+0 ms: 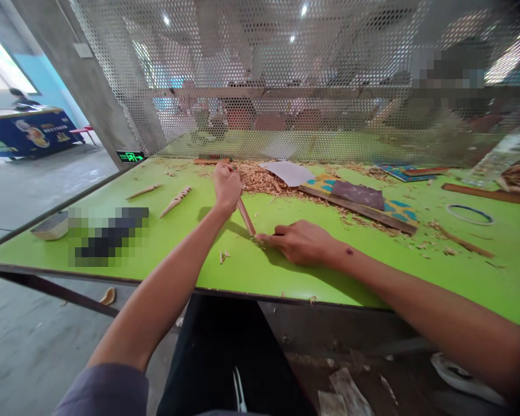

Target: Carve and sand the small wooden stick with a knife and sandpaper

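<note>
My left hand (227, 186) is wrapped around a slim wooden stick (247, 217), which slants down toward me with its lower end close to the tabletop. My right hand (303, 242) reaches in from the right, index finger extended to the stick's lower end and the other fingers curled. Whatever the curled fingers may hold is hidden. A few fine shavings (256, 241) lie under that fingertip, and small wood chips (223, 256) lie nearer the front edge. Left of my left hand are a carved, notched wooden piece (175, 201) and a thin pointed stick (143, 192).
On the green table (208, 254) are a shavings pile (257, 176), white paper (288, 172), a patterned board (398, 211) with brown sandpaper-like sheet (359, 195), a tape ring (470, 214), a plastic bottle (500, 153) and a wooden block (51, 226). A perforated screen (260, 75) stands behind.
</note>
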Demonstrator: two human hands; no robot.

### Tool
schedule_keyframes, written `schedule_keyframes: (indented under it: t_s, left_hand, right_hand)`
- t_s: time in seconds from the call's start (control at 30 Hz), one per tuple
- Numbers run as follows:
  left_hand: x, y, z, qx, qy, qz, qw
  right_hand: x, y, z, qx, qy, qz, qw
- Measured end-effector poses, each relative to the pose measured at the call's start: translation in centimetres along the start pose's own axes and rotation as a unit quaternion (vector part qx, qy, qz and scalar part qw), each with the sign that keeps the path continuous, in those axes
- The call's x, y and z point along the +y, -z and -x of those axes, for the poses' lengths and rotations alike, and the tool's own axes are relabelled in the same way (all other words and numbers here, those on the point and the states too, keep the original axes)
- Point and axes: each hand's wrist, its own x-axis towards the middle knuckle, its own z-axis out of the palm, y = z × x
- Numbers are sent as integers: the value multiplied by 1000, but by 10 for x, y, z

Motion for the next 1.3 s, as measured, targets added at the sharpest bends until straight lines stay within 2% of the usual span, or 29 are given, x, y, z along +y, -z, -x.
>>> schedule_keyframes:
  t_s: [0.1, 0.17, 0.37, 0.53, 0.7, 0.97, 1.3]
  left_hand:
    - [0, -1, 0, -2, 16, 7, 1000]
    - [1, 0, 1, -32, 25, 32, 999]
    - [4, 4, 5, -158, -11, 63, 985]
    - [6, 2, 6, -176, 1, 68, 982]
    - [8, 3, 6, -200, 33, 69, 977]
    - [20, 10, 12, -262, 79, 83, 958]
    - [13, 18, 5, -335, 34, 110, 935]
  right_hand:
    - [7, -2, -3, 29, 8, -28, 999]
    - [11, -4, -5, 59, 1, -56, 997]
    - [15, -12, -10, 175, -102, -186, 961]
    - [12, -15, -16, 220, -163, -223, 936]
    - [17, -16, -17, 242, -190, -243, 920]
    - [24, -23, -15, 225, -183, -264, 920]
    - [21, -23, -17, 241, -163, -289, 912]
